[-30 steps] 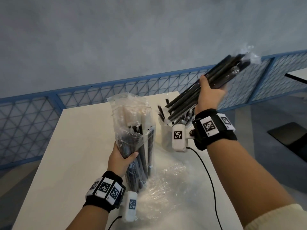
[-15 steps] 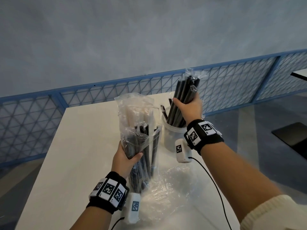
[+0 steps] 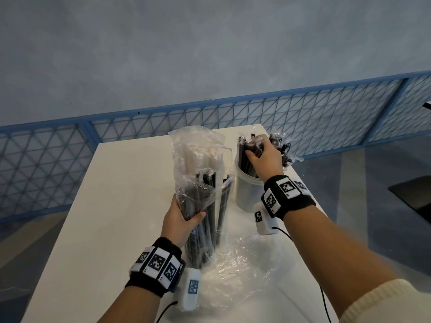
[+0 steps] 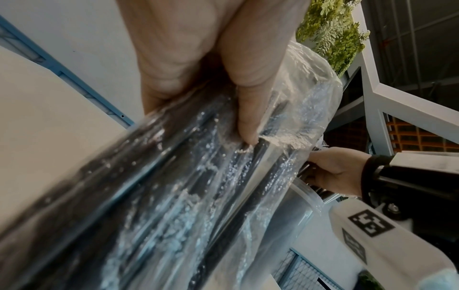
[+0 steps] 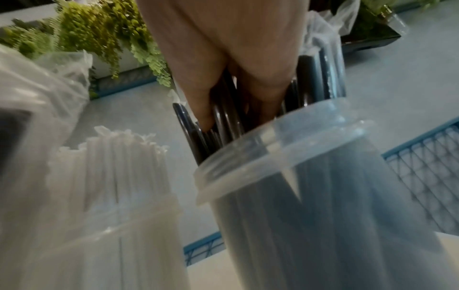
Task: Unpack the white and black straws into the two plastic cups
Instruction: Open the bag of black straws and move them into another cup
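Black straws (image 3: 250, 157) in right cup (image 3: 246, 190) gripped by right hand (image 3: 265, 157), left hand (image 3: 179, 217) fingers clasping straw bag (image 3: 205, 183), loose wrap (image 3: 235, 276) beside.

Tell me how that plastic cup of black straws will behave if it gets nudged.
The plastic cup is tall, narrow, thin-walled, so probably light and tippy. The black straws stick out well above its rim, likely raising that risk. The right hand gripping them may steady it.

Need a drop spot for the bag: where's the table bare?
Bare: table left of the bag the left hand holds. Crowded: cup under the right hand, loose wrap in front.
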The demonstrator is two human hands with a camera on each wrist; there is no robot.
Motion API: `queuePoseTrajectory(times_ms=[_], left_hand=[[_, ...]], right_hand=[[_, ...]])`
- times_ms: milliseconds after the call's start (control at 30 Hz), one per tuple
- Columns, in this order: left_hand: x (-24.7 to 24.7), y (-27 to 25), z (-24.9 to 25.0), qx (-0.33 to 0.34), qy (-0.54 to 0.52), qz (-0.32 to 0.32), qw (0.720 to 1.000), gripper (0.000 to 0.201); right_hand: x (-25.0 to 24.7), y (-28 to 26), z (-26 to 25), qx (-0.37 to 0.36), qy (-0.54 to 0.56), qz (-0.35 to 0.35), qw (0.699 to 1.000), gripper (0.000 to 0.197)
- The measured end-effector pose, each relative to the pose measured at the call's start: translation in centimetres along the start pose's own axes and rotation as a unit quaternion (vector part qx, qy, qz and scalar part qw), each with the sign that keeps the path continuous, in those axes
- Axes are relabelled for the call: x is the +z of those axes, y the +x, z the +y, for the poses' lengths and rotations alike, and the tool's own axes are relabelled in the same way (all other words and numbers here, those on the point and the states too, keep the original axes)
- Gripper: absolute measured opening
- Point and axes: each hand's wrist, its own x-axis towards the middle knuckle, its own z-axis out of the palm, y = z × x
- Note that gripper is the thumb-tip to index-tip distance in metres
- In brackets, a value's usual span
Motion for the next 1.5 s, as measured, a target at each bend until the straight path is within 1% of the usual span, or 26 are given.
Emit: queuePoseTrajectory(times_ms=[67, 100, 133, 200, 233, 267, 300, 333, 367, 400, 433, 467, 500, 567, 667, 733, 800, 833, 933, 1000, 1067, 1133, 1233, 1300, 1400, 1500], left_hand=[[0.0, 0.1, -0.1, -0.002, 0.001, 0.002, 1.0, 0.063], [0.0, 0.1, -0.1, 0.0, 0.001, 0.003, 1.0, 0.063], [0.0, 0.1, 0.0, 0.002, 0.001, 0.004, 1.0, 0.064], [0.0, 0.0, 0.0, 0.0, 0.0, 0.003, 1.0, 0.064], [0.0, 0.0, 0.0, -0.001, -0.002, 0.003, 1.0, 0.064], [-0.1, 0.0, 0.0, 0.0, -0.002, 0.002, 1.0, 0.065], [-0.1, 0.0, 0.1, 0.002, 0.0, 0.002, 1.0, 0.065], [-0.1, -0.1, 0.1, 0.004, 0.002, 0.001, 1.0, 0.066], [-0.1, 0.0, 0.2, 0.005, 0.002, 0.001, 1.0, 0.066], [-0.1, 0.0, 0.1, 0.005, 0.0, 0.001, 1.0, 0.066], [-0.1, 0.0, 0.0, 0.006, -0.004, 0.002, 1.0, 0.066], [-0.1, 0.0, 0.0, 0.007, -0.007, 0.004, 1.0, 0.065], [0.0, 0.0, 0.0, 0.011, -0.009, 0.005, 1.0, 0.065], [0.1, -0.2, 0.0, 0.016, -0.009, 0.004, 1.0, 0.064], [0.3, -0.4, 0.1, 0.02, -0.023, -0.002, 1.0, 0.064], [0.2, -0.4, 0.0, 0.023, -0.031, 0.002, 0.999, 0.064], [0.0, -0.4, 0.1, 0.024, -0.036, 0.001, 0.999, 0.063], [0.0, -0.3, 0.1, 0.025, -0.034, -0.003, 0.999, 0.063], [0.0, -0.5, 0.4, 0.03, -0.026, -0.026, 0.999, 0.063], [0.1, -0.6, 0.5, 0.031, -0.026, -0.037, 0.998, 0.062], [-0.1, -0.5, 0.6, 0.028, -0.043, -0.043, 0.998, 0.06], [-0.3, -0.5, 0.5, 0.024, -0.058, -0.051, 0.997, 0.06], [-0.3, -0.5, 0.3, 0.017, -0.064, -0.064, 0.996, 0.065], [-0.4, -0.5, 0.3, 0.017, -0.066, -0.073, 0.995, 0.07], [-0.5, -0.4, 0.1, 0.016, -0.067, -0.088, 0.994, 0.076], [-0.6, -0.2, -0.1, 0.009, -0.069, -0.106, 0.992, 0.078]], right_hand=[[0.1, -0.2, -0.1, -0.042, 0.017, 0.042, 0.998, 0.026], [0.1, -0.3, -0.1, -0.049, 0.022, 0.047, 0.997, 0.021], [0.2, -0.3, 0.0, -0.045, 0.014, 0.027, 0.998, 0.019], [0.3, -0.6, 0.4, -0.026, -0.028, -0.032, 0.999, 0.027], [0.3, -0.9, 0.4, -0.039, -0.039, -0.022, 0.998, 0.034], [0.1, -1.4, 0.1, -0.076, -0.031, 0.019, 0.996, 0.039], [-0.2, -2.2, -0.5, -0.132, -0.009, 0.078, 0.988, 0.038], [-0.4, -3.2, -1.2, -0.188, 0.012, 0.116, 0.975, 0.032], [-0.5, -4.2, -1.8, -0.226, 0.021, 0.112, 0.967, 0.025], [-0.5, -5.1, -2.2, -0.248, 0.016, 0.07, 0.966, 0.019], [-0.3, -5.8, -2.3, -0.249, -0.011, 0.005, 0.969, 0.018], [0.2, -6.3, -2.2, -0.238, -0.059, -0.055, 0.968, 0.021], [0.6, -6.6, -2.0, -0.226, -0.111, -0.098, 0.963, 0.026], [1.1, -6.7, -1.7, -0.189, -0.175, -0.145, 0.955, 0.036], [0.8, -6.6, -2.4, -0.145, -0.152, -0.177, 0.961, 0.038], [0.5, -6.7, -3.0, -0.159, -0.118, -0.181, 0.963, 0.031], [0.3, -6.9, -3.4, -0.181, -0.093, -0.168, 0.964, 0.022], [0.3, -7.0, -3.5, -0.189, -0.104, -0.168, 0.962, 0.024], [0.5, -7.1, -3.9, -0.17, -0.21, -0.213, 0.939, 0.048], [0.7, -6.9, -4.0, -0.171, -0.232, -0.243, 0.926, 0.06], [1.1, -6.7, -4.0, -0.183, -0.185, -0.265, 0.928, 0.066], [1.6, -6.7, -3.7, -0.17, -0.111, -0.283, 0.937, 0.07], [2.0, -6.9, -3.2, -0.097, -0.006, -0.319, 0.943, 0.065], [2.1, -6.9, -3.1, -0.039, 0.048, -0.356, 0.932, 0.062], [2.3, -6.6, -3.0, -0.01, 0.04, -0.391, 0.919, 0.065], [2.7, -6.6, -3.4, -0.017, 0.024, -0.399, 0.916, 0.056]])
